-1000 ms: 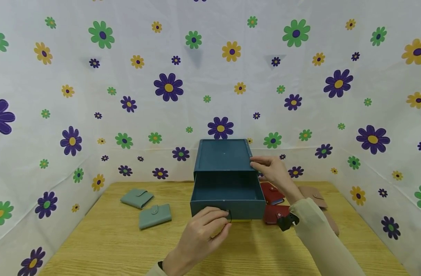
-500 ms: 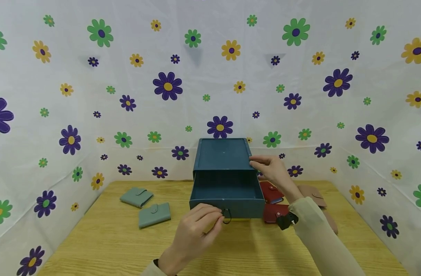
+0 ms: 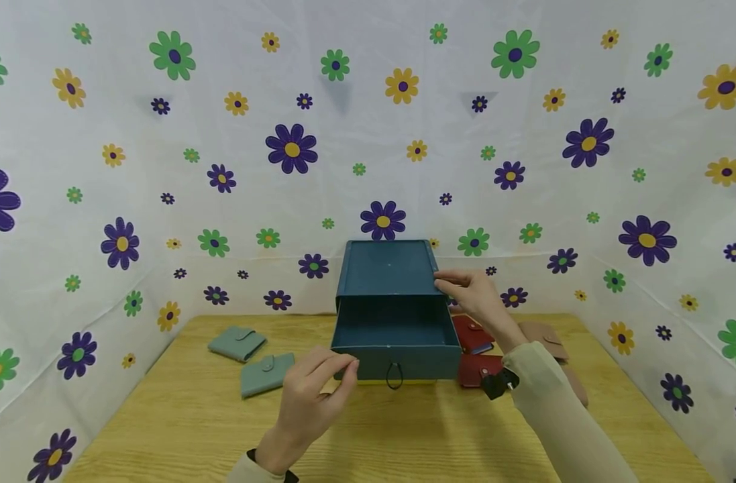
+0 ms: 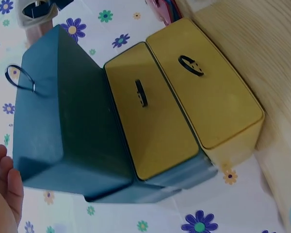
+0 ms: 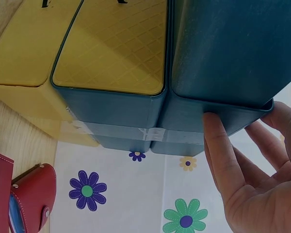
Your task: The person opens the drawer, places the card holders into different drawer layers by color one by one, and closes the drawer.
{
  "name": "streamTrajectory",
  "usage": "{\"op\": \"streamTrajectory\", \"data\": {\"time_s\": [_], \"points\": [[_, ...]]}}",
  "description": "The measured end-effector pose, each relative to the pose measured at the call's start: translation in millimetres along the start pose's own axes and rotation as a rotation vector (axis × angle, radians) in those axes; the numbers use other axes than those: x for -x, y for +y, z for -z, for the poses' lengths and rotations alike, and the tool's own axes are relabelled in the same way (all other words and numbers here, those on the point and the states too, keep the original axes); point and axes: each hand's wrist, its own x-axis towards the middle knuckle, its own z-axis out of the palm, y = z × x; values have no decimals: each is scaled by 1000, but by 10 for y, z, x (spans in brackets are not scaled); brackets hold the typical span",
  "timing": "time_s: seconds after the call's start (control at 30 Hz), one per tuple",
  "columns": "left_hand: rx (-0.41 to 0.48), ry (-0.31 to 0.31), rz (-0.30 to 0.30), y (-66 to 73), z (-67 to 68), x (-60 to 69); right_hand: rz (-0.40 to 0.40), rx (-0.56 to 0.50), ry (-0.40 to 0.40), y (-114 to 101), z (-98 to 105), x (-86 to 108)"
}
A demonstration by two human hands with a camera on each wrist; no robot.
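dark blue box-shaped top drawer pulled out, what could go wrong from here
The dark blue box-shaped top drawer juts forward, so the blue-and-yellow drawer stack might tip if the right hand, touching the dark blue casing, lets go. Clear tape along the stack's side might peel under strain. In the head view, the right wrist's black device overlaps a red snap-fastened wallet and could brush it if lowered.
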Motion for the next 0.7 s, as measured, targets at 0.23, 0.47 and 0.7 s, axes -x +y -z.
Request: {"op": "streamTrajectory", "data": {"time_s": [0.23, 0.47, 0.7], "points": [[12, 69, 64, -183, 97, 106, 5, 7, 0, 1, 11, 15], [-44, 32, 108, -356, 204, 269, 1, -2, -4, 23, 12, 20], [-112, -23, 164, -625, 321, 393, 11, 7, -1, 13, -4, 4]]}}
